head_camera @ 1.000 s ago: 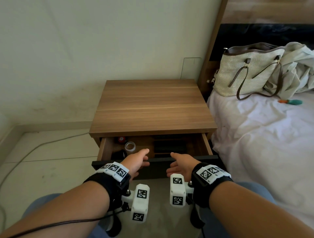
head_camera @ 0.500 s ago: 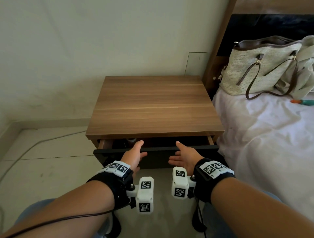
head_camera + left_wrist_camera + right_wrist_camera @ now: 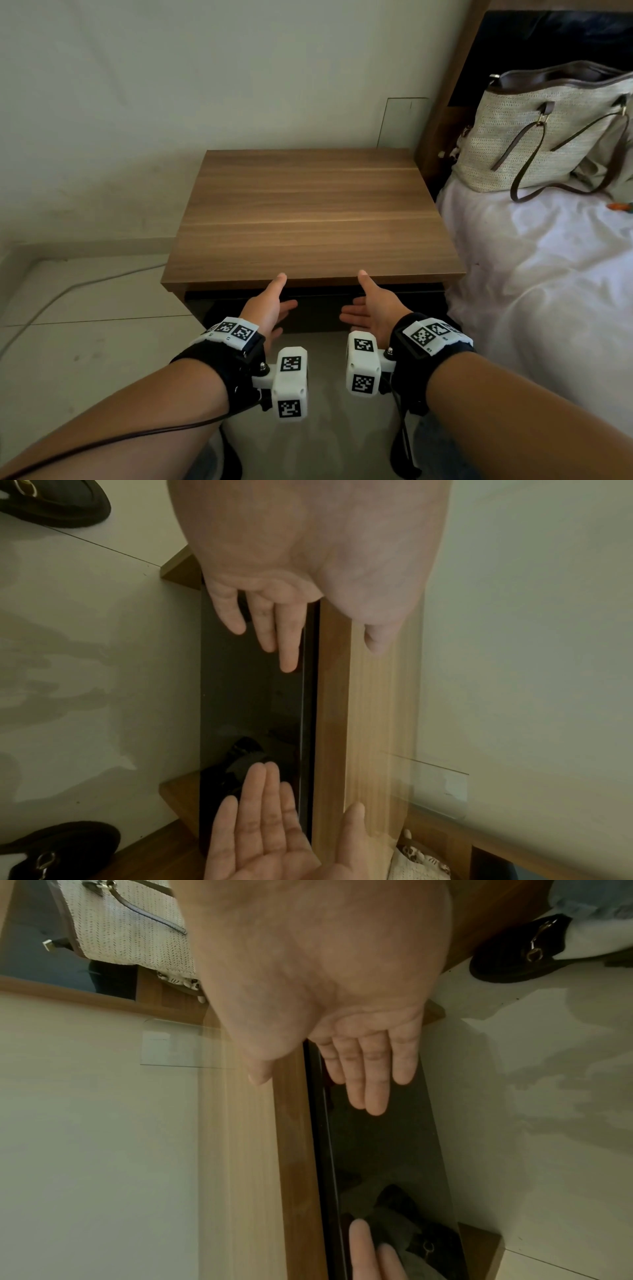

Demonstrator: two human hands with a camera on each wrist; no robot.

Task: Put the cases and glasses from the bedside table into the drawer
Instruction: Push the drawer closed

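Two hands of mine, left hand (image 3: 270, 306) and right hand (image 3: 371, 305), at one bedside table (image 3: 315, 212) with one dark drawer (image 3: 318, 310); one woven handbag (image 3: 544, 137) on one bed (image 3: 534, 274); two black shoes (image 3: 51, 501) on the floor.

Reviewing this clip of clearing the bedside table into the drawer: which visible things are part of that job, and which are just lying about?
Part of the job:
- bedside table
- black drawer front
- left hand and right hand, both flat against it

Just lying about:
- woven handbag on the bed
- black shoes on the floor
- cable on the floor

No cases or glasses are visible.
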